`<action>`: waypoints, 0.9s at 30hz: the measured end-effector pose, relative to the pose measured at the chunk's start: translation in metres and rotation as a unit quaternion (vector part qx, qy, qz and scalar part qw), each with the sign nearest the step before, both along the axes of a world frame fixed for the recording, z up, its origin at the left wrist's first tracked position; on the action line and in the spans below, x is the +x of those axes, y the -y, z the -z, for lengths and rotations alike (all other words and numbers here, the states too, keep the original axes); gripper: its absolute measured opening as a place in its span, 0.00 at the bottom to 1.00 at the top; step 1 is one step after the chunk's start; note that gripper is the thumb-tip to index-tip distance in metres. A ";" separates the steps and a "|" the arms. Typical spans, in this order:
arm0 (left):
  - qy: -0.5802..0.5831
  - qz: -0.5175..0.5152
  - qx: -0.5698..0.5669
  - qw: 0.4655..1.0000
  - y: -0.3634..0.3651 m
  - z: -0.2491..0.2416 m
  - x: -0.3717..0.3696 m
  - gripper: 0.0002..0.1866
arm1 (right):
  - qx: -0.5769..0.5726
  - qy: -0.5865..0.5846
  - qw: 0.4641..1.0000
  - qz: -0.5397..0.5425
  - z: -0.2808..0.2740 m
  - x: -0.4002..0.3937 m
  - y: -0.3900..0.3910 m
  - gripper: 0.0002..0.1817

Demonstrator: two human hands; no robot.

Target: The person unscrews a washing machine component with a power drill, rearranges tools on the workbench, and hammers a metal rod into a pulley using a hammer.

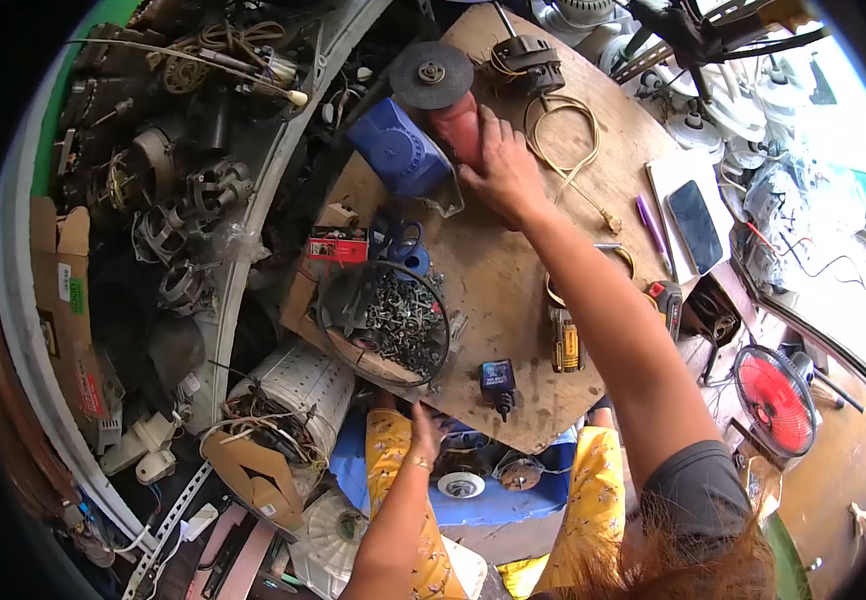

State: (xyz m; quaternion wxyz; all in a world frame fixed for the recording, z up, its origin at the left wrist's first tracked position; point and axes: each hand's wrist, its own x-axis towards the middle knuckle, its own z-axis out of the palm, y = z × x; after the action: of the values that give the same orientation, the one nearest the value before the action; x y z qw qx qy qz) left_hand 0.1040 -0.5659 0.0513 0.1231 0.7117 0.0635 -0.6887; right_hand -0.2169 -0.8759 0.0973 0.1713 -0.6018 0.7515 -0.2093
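My right hand [508, 175] reaches far across the wooden board and is closed around the red body of an angle grinder [458, 128]. The grinder's dark grey disc [431, 75] faces up, with its nut in the middle. Close beside the grinder stands a blue plastic box-like housing [398, 150]. My left hand [426, 432] is low, at the board's near edge above my knee. Its fingers are partly stretched and nothing shows in them. A round tray of screws [398, 320] sits just above that hand on the board.
On the board [493, 290] are a small motor [528, 65], a coiled cord [593, 150], a blue tape roll [410, 250], a dark small box [498, 380], a yellow-black tool [565, 345], a purple pen [650, 222] and a phone [695, 228]. A red fan [775, 400] stands right.
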 end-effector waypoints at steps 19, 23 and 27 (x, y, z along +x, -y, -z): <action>0.324 0.521 -0.566 0.550 0.378 -0.013 0.033 0.29 | -0.045 0.046 0.997 0.033 0.010 -0.032 -0.033 0.45; 0.236 0.448 -0.436 0.744 0.440 0.056 0.061 0.47 | -0.024 0.046 0.997 0.053 0.005 -0.030 -0.038 0.44; 0.223 0.430 -0.425 0.765 0.497 0.119 0.096 0.51 | -0.017 0.037 0.997 0.061 0.005 -0.028 -0.035 0.42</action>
State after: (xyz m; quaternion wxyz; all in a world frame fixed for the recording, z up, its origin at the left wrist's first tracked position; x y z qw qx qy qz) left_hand 0.2001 -1.0627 -0.0673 0.1145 0.6729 -0.5775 -0.4478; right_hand -0.2450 -0.8410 0.0927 0.1755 -0.5492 0.7765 -0.2543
